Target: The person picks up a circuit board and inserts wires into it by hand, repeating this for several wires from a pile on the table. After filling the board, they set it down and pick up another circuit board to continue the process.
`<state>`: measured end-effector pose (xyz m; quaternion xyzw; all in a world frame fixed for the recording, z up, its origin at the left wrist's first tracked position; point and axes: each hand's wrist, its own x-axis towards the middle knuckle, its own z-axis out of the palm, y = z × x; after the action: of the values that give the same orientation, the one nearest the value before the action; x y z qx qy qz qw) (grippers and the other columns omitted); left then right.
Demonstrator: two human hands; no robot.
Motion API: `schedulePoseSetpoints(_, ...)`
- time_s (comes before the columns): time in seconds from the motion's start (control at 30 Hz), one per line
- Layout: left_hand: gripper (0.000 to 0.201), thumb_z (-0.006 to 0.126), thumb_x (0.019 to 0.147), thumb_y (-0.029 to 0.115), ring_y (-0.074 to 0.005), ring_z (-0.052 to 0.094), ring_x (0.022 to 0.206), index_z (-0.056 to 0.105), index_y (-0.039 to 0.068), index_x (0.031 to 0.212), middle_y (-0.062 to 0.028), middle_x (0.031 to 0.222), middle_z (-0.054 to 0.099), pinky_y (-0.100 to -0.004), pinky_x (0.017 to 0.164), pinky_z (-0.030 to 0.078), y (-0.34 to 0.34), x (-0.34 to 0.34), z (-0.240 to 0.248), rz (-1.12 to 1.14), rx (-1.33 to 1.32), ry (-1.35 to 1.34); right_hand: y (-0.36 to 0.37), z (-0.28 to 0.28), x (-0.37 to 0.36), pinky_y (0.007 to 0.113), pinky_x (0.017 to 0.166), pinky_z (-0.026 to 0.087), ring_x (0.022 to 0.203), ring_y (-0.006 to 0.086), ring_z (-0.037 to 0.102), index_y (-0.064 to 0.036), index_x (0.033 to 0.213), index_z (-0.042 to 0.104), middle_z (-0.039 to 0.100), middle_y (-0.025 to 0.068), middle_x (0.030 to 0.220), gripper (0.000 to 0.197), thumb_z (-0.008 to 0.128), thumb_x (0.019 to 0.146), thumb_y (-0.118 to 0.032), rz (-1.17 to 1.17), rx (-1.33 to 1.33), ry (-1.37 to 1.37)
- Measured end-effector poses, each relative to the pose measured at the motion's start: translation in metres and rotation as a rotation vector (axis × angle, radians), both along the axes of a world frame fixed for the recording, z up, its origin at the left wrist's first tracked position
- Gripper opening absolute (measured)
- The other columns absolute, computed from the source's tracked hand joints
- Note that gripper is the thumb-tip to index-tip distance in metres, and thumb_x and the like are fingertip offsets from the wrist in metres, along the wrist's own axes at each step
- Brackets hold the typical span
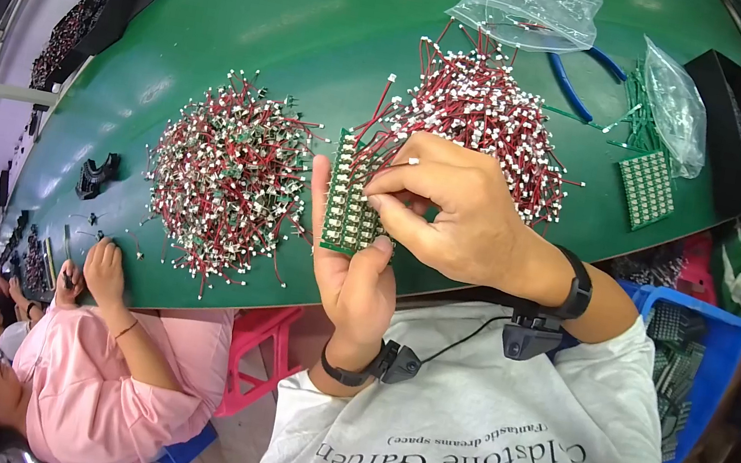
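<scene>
My left hand [357, 292] holds a green circuit board panel [341, 212] upright, thumb on its lower right edge and fingers behind it. Rows of small white connectors cover the panel's face. At the panel's right side, the thumb and forefinger of my right hand [456, 208] pinch a red lead wire; a white plug [412, 162] shows above the forefinger. The wire's other end is hidden by the fingertips. Red leads rise from the panel's top. Behind my right hand is a heap of red leads with white plugs [497, 106].
Left of my hands lies a heap of wired small boards [224, 179]. Another panel [646, 190], blue-handled pliers [568, 88], clear bags [530, 5] and a black box [725, 133] lie beyond. A blue crate [710, 353] stands right. A co-worker in pink [115, 375] sits left.
</scene>
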<state>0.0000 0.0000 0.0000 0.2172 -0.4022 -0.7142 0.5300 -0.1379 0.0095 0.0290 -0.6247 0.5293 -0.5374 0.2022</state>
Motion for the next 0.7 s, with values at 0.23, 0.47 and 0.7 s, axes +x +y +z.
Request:
schedulePoseSetpoints(0.23,0.071,0.039,0.083,-0.013,-0.023,0.057,0.114,0.016,-0.005,0.15,-0.0187,0.131,0.051,-0.0363,0.101,0.043,0.005,0.0,-0.004,-0.005,0.039,-0.1,0.0,-0.006,0.006,0.026,0.049,0.048,0.058,0.0143,0.059,-0.0004,0.081,0.067,0.058,0.0064,0.076,0.005,0.068,0.076,-0.001,-0.04,-0.034,0.057)
schedulePoseSetpoints(0.47,0.067,0.037,0.085,-0.012,-0.0201,0.054,0.117,0.018,-0.006,0.149,-0.0181,0.136,0.048,-0.0322,0.102,0.041,0.001,0.005,-0.016,0.031,-0.155,-0.297,-0.001,-0.008,0.01,0.031,0.048,0.047,0.058,0.0194,0.059,-0.0019,0.08,0.064,0.057,0.007,0.074,0.008,0.068,0.074,-0.002,-0.06,-0.078,0.119)
schedulePoseSetpoints(0.7,0.069,0.034,0.08,-0.014,-0.0202,0.05,0.121,0.023,-0.008,0.148,-0.0182,0.139,0.046,-0.0313,0.103,0.038,0.002,0.008,-0.014,0.077,-0.243,-0.477,-0.001,-0.009,0.007,0.033,0.053,0.049,0.064,0.0248,0.061,-0.0029,0.083,0.062,0.061,0.0093,0.079,0.011,0.068,0.074,-0.003,-0.026,-0.242,0.325)
